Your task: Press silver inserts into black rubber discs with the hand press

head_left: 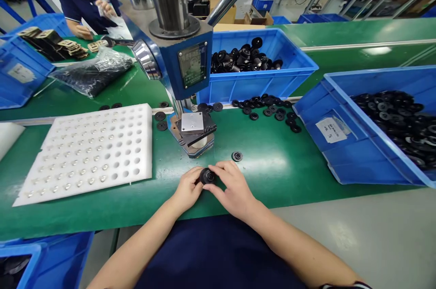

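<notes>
Black wheel (207, 176) sits, in the head view, between your left hand (187, 190) and right hand (235, 187), both pinching it before the press (190, 64); work seems partway, with loose discs (269, 100) left and the foam tray (147, 153) part-filled.

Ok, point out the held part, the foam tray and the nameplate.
Held part (207, 175): head view, on its round face.
Foam tray (146, 141): head view, on its bare right margin.
Nameplate (192, 65): head view, on its middle.
</notes>
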`<control>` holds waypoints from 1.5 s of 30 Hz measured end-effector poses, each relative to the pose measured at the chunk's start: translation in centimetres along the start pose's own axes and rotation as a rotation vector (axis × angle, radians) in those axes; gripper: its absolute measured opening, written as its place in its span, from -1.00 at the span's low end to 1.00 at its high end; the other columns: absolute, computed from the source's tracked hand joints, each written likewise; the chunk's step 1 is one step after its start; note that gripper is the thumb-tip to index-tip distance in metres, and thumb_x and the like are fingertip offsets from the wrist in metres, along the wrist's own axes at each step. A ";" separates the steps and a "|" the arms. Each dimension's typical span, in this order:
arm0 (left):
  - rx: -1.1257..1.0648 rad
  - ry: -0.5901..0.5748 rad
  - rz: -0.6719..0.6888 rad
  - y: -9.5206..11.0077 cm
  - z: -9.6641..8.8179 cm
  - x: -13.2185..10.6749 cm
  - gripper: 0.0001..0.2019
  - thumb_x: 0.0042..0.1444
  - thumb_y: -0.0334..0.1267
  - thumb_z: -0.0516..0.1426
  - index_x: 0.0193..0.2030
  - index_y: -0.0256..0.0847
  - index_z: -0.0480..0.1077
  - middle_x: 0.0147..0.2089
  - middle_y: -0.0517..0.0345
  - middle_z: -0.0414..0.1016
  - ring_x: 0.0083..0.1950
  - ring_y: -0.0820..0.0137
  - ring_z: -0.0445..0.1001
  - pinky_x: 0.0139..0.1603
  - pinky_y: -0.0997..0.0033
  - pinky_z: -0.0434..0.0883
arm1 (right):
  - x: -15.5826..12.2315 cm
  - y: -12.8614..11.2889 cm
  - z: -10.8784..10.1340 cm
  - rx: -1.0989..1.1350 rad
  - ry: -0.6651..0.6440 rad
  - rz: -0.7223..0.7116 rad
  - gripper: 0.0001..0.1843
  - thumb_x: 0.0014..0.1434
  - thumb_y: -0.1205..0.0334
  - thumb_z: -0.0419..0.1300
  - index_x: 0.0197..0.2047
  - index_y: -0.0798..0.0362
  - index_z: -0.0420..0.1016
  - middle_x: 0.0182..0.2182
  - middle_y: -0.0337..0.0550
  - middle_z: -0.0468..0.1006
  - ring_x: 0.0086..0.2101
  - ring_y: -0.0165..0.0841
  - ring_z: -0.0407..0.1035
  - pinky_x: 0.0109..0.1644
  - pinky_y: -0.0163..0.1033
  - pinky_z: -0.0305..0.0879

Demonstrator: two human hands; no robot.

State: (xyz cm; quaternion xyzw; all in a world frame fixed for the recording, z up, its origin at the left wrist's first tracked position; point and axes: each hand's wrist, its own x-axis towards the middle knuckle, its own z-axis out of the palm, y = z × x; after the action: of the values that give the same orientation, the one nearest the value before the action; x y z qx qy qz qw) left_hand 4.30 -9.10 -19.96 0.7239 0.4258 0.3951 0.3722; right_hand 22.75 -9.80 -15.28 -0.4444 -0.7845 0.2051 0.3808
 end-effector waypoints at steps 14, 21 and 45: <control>0.017 0.043 0.076 -0.1 -0.2 0.0 -0.78 0.22 -0.38 0.11 -0.07 -0.21 0.54 -0.14 -0.04 0.63 -0.13 0.24 0.61 -0.10 0.23 0.57 | -0.2 -1.2 0.6 -0.080 0.024 -0.028 -0.71 0.28 0.19 0.24 0.04 0.11 0.45 -0.20 -0.03 0.45 -0.17 -0.23 0.31 -0.11 -0.07 0.33; 0.060 0.103 0.139 0.0 0.0 -0.3 -0.79 0.26 -0.39 0.09 -0.07 -0.20 0.54 -0.15 -0.02 0.64 -0.14 0.27 0.62 -0.12 0.28 0.59 | -0.4 -1.2 0.9 -0.058 0.036 -0.039 -0.72 0.30 0.20 0.23 0.05 0.09 0.44 -0.19 -0.04 0.48 -0.18 -0.24 0.32 -0.12 -0.08 0.31; 0.245 0.084 0.131 0.5 0.3 -0.8 -0.78 0.29 -0.21 0.09 -0.36 -0.22 0.44 -0.48 0.15 0.45 -0.46 0.39 0.43 -0.40 0.42 0.41 | -0.4 0.2 0.6 0.028 0.012 0.032 -0.65 0.33 0.19 0.15 0.14 0.08 0.44 -0.14 -0.01 0.47 -0.11 -0.22 0.37 -0.04 -0.03 0.37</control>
State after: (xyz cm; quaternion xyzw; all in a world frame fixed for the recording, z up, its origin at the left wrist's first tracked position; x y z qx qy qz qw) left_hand 4.47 -10.10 -19.89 0.7731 0.4379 0.3934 0.2364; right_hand 22.51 -10.00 -16.01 -0.4527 -0.7720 0.2194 0.3885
